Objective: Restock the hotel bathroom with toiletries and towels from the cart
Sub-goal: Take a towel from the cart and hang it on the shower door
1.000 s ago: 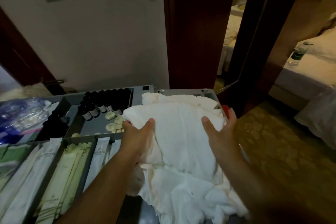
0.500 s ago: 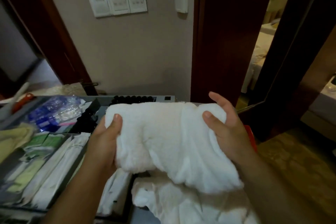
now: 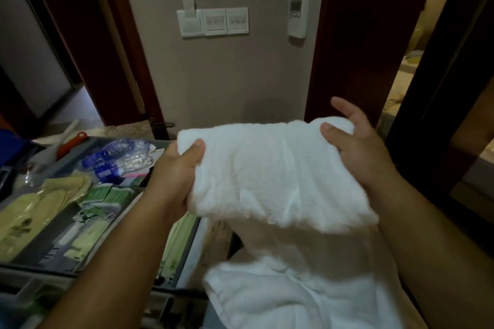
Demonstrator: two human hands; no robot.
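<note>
Hotel entry wall, beige, flanked by a dark wood door frame. White switch panel with a key card in its slot, thermostat just beside it.

Folded white towel is held in the air above the cart's right end, over a loose heap of white linen.

Left hand: grip pinches the towel's left edge, thumb on top.

Right hand: grip clamps the far right corner, thumb on top, fingers behind.

Grey cart tray lies to the left and holds wrapped water bottles, green sachets and pale yellow packets. Print on the packets is too blurred to read.
</note>
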